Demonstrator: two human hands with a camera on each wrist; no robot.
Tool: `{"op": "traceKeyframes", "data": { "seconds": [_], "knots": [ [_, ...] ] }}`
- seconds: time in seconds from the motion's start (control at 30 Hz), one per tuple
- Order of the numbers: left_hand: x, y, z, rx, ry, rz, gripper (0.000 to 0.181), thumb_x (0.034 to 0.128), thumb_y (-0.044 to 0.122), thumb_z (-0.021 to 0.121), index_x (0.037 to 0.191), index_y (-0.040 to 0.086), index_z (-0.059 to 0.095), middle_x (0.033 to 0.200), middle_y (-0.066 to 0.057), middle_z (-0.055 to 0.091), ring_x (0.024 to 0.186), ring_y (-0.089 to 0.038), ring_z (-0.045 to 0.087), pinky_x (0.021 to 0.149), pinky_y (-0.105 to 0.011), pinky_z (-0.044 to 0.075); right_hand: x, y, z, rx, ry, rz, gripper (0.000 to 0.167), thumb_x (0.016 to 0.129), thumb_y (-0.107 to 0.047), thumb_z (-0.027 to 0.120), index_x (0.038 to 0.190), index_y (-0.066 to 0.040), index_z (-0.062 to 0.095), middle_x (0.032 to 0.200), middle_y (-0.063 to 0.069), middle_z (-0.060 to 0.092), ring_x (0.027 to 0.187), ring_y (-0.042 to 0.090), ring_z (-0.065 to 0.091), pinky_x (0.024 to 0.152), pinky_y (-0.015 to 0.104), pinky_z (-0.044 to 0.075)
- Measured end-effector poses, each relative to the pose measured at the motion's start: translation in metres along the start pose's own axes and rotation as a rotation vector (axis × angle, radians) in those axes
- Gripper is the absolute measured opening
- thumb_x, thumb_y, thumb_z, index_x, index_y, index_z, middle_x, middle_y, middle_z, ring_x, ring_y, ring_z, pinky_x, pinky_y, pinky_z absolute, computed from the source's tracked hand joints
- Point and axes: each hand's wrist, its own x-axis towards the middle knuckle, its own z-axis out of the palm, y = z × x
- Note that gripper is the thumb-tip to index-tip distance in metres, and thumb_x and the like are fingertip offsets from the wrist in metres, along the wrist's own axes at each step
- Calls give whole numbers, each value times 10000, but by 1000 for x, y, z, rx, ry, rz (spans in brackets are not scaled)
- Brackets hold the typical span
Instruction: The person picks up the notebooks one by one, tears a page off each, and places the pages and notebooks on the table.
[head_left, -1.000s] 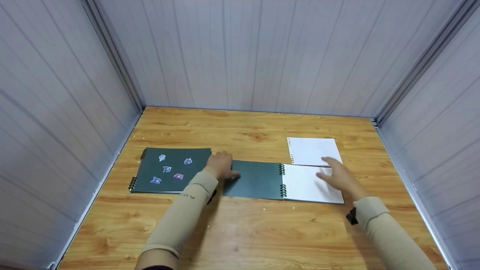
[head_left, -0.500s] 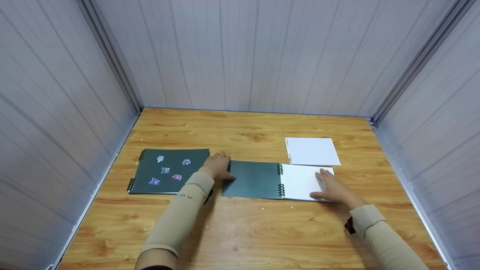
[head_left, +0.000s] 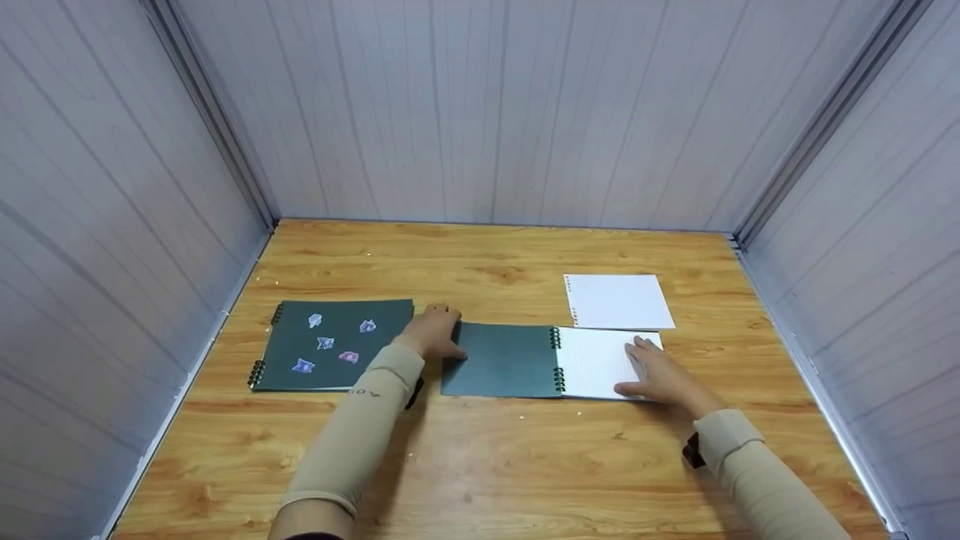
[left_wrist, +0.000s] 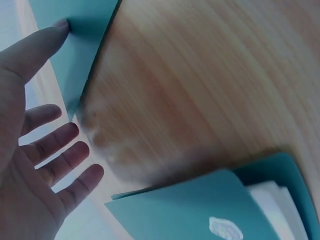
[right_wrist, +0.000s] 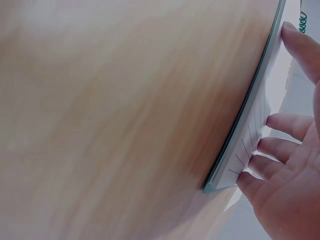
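An opened spiral notebook lies flat, its dark green cover (head_left: 502, 360) to the left of the rings and its white lined pages (head_left: 592, 364) to the right. The left hand (head_left: 433, 332) lies at the cover's outer edge; in the left wrist view the thumb (left_wrist: 47, 42) touches the cover and the other fingers are spread. On the pages rests the right hand (head_left: 660, 375), fingers spread; the right wrist view has its fingertips (right_wrist: 250, 162) on the page near the outer edge. Neither hand grips anything.
Left of the left forearm lies a closed green spiral notebook (head_left: 285, 345) with several stickers. A loose white sheet (head_left: 619, 301) with punched holes lies just behind the pages. Pale panel walls (head_left: 495, 112) stand around the wooden table (head_left: 487, 465) at the back and sides.
The right hand has moved left and down from above the loose sheet and page onto the page. The left hand has stayed at the cover's edge. The whole view has shifted slightly.
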Motion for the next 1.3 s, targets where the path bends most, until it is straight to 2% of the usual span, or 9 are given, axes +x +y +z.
{"op": "traceKeyframes", "data": {
  "seconds": [0.1, 0.27, 0.37, 0.43, 0.67, 0.87, 1.03, 1.17, 1.3],
  "knots": [
    [0, -2, 0, -171, 24, -29, 777, 956, 331, 859, 1596, 55, 516, 1594, -207, 521, 1468, -380, 532, 1219, -551, 469, 1, -1, 0, -1, -13, 11, 1017, 961, -495, 817, 1590, 175, 382, 1696, 428, 260, 1590, 617, 229, 1295, 720, 222],
    [-6, -5, -4, -643, 82, -87, 793, 1004, 232, 801, 1652, 38, 387, 1571, -229, 503, 1404, -403, 568, 1145, -573, 519, 3, -6, 0, -6, -26, 28, 1002, 966, -466, 820, 1591, 178, 375, 1701, 426, 249, 1602, 606, 212, 1306, 707, 211],
    [-14, -5, -8, -892, 108, -132, 890, 1013, 248, 786, 1696, 41, 255, 1619, -251, 442, 1474, -436, 501, 1186, -607, 478, 7, -11, 0, 11, -17, 33, 995, 959, -452, 831, 1591, 172, 383, 1704, 420, 250, 1606, 597, 214, 1311, 700, 205],
    [-20, -4, -11, -983, 115, -159, 931, 1015, 264, 781, 1709, 46, 200, 1668, -258, 377, 1547, -442, 421, 1243, -622, 415, 10, -15, 1, 18, -9, 29, 993, 955, -448, 835, 1590, 171, 387, 1705, 417, 252, 1608, 591, 220, 1315, 693, 206],
    [-40, 5, -10, -1156, 70, -209, 963, 988, 172, 771, 1725, 45, 164, 1788, -228, 195, 1653, -422, 244, 1321, -604, 304, 16, -26, 7, 34, -7, 47, 980, 962, -422, 830, 1596, 171, 376, 1709, 413, 249, 1615, 578, 223, 1322, 681, 206],
    [-61, 12, -4, -1313, 74, -169, 1002, 898, -57, 682, 1739, 26, 144, 1768, -228, 256, 1553, -400, 428, 1281, -550, 396, 21, -35, 10, 34, -14, 79, 987, 960, -427, 832, 1606, 159, 370, 1715, 411, 236, 1622, 577, 200, 1325, 678, 200],
    [-70, 26, 5, -1507, 138, -94, 823, 919, -119, 570, 1689, -8, 300, 1690, -274, 369, 1435, -370, 536, 1151, -466, 531, 23, -39, 9, 28, -5, 78, 981, 967, -425, 823, 1609, 159, 364, 1718, 408, 230, 1624, 578, 189, 1328, 675, 193],
    [-69, 42, 16, -1514, 218, 14, 734, 927, -102, 534, 1643, 21, 426, 1591, -257, 510, 1388, -348, 576, 1084, -451, 569, 21, -41, 10, 27, 11, 57, 992, 954, -437, 829, 1584, 185, 382, 1694, 434, 251, 1605, 602, 215, 1315, 687, 218],
    [-64, 63, 29, -1371, 219, 93, 725, 949, -31, 583, 1649, 35, 407, 1615, -210, 526, 1471, -338, 544, 1182, -461, 514, 21, -40, 11, 30, 20, 47, 989, 945, -440, 835, 1571, 191, 399, 1680, 445, 271, 1593, 607, 244, 1306, 689, 242]
  ]
}}
